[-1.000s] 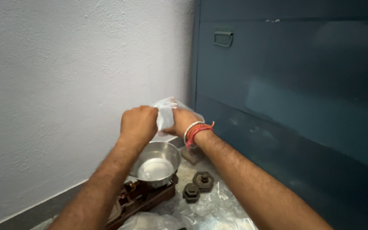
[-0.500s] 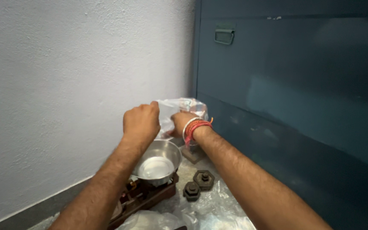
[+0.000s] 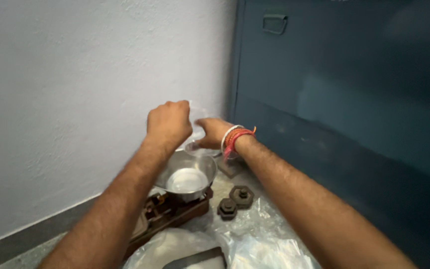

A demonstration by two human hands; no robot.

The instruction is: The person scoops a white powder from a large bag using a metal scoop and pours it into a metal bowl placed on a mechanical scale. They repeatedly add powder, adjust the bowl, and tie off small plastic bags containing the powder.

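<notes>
Head camera shows the left hand (image 3: pixel 169 123) and right hand (image 3: pixel 211 132) both closed in a pinch on a clear crumpled plastic bag (image 3: pixel 195 130) held just above the round steel scale pan (image 3: pixel 187 173), with two dark hexagonal iron weights (image 3: pixel 236 201) just right of that pan.

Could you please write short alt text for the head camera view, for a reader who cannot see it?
Two bare hands, the left hand and the right hand, hold a clear plastic bag above a round steel scale pan with white powder in it. Two dark hexagonal metal weights sit beside the scale, between a pale wall and a blue metal cabinet.
</notes>
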